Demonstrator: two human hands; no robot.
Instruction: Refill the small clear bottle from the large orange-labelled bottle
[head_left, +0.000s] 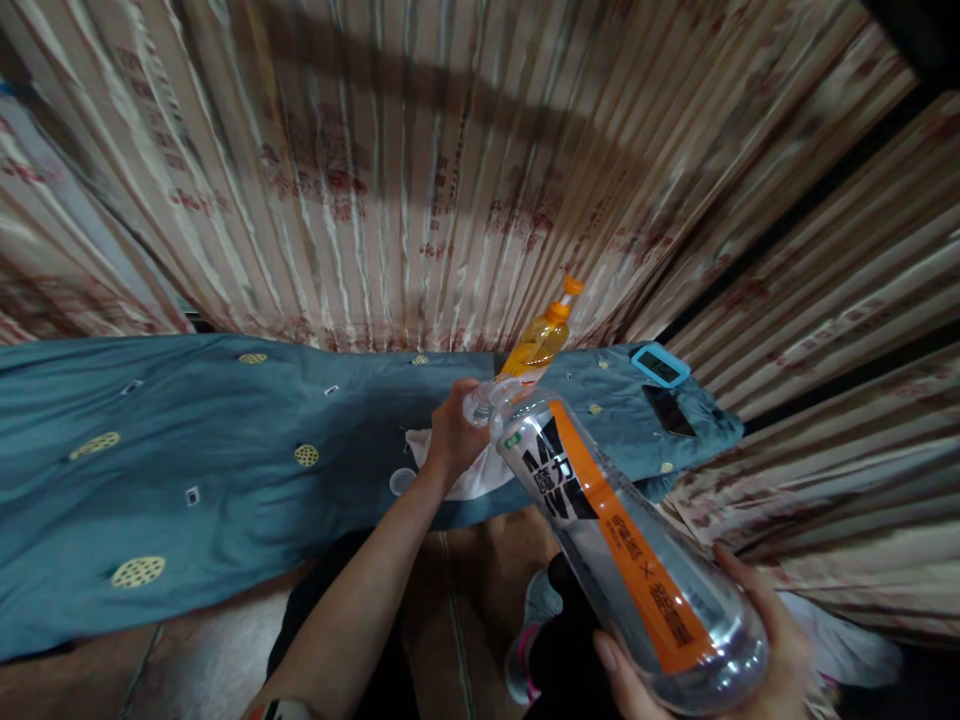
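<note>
A large clear bottle point(600, 540) with an orange, black and white label lies tilted in my right hand point(776, 640). My fingers and thumb are closed around its base, and its mouth points away from me to the upper left. My left hand point(454, 430) is closed around a small clear plastic container point(484, 402) right by the bottle's mouth. Whether it is a cup or a small bottle is hard to tell. A white cloth or paper point(480, 478) lies below my left hand. Close to my left wrist is a clear round lid or cup point(403, 482).
Just beyond my hands stands an orange pump bottle point(536, 345) with yellow liquid. A blue-framed digital clock point(660, 365) and a dark phone point(669, 410) lie to the right on the teal cloth-covered surface point(225, 430). Patterned curtains point(390, 180) hang behind and at the right.
</note>
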